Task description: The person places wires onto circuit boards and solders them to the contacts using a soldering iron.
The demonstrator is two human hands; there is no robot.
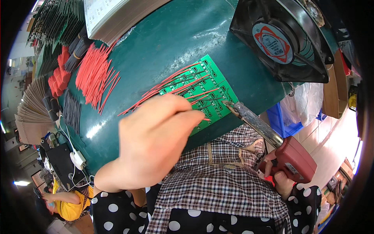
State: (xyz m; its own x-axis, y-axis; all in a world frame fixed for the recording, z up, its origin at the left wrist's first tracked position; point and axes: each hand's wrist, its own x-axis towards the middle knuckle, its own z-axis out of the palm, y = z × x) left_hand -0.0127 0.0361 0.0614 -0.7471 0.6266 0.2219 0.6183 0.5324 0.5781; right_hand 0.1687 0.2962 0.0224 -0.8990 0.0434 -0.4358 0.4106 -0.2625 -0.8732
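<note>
A green circuit board panel (216, 77) lies on the table, with several red and black wires (175, 76) running from it toward the left. My left hand (156, 132) is over the panel's near left part, thumb and forefinger pinched together. A short end of red wire (205, 119) shows at those fingertips; the rest of it is hidden by the hand. In my right hand (281, 177) is a soldering gun (295, 159) with a dark red handle. Its metal barrel slants up and left, and the tip (229, 103) is at the panel's right side; whether it touches, I cannot tell.
Loose red wires (95, 74) and black wires (71, 111) lie on the left of the green table (171, 35). A thick paper stack (113, 19) stands behind them. A black fan (284, 39) is at back right, above a blue crate (281, 123). Another person (70, 202) sits lower left.
</note>
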